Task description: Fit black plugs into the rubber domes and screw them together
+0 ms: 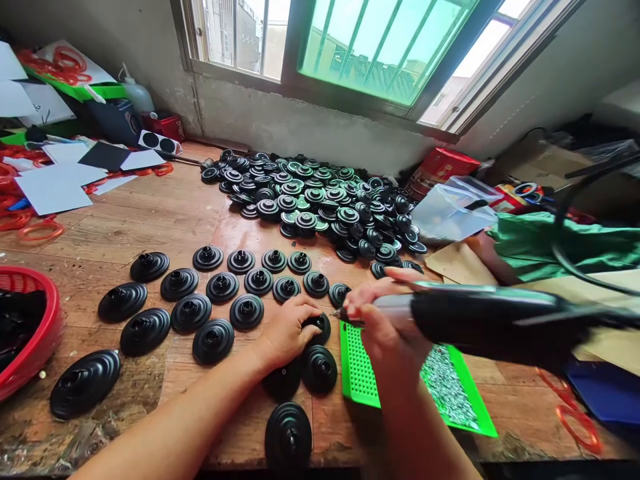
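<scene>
We press our left hand [287, 330] down on one round black ribbed plastic cap [320, 327] on the wooden table [150, 227], fingers closed over it so it sits steady. Our right hand [383, 320] is clamped around the black electric screwdriver [480, 320], its tip aimed at the cap, beside the green perforated screw tray [360, 373].

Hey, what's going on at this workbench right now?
A person sits at a wooden table. The left hand presses on a black ribbed disc, while the right hand grips a power screwdriver aimed at it. More discs lie in rows and in a pile. A green screw tray sits below.
</scene>
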Demonstrator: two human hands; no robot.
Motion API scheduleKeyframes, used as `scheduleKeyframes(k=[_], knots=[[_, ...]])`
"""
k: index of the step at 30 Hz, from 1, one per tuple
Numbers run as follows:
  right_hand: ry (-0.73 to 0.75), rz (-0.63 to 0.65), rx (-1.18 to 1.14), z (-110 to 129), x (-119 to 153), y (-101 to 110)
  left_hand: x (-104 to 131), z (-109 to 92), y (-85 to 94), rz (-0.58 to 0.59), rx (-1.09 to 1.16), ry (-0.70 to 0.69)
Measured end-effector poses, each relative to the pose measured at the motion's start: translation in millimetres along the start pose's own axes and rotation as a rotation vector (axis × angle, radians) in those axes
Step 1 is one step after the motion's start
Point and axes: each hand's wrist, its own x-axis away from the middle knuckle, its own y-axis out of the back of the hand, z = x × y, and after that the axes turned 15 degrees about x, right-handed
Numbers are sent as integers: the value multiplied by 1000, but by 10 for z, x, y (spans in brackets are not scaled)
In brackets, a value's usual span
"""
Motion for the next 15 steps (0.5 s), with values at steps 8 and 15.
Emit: scheduleKeyframes(k=[8,15], knots=[[-55,-215,46,-407,-358,232,25,-12,0,84,74,-74],[-121,-91,61,-474,-376,56,22,23,-10,-25,60,-119]])
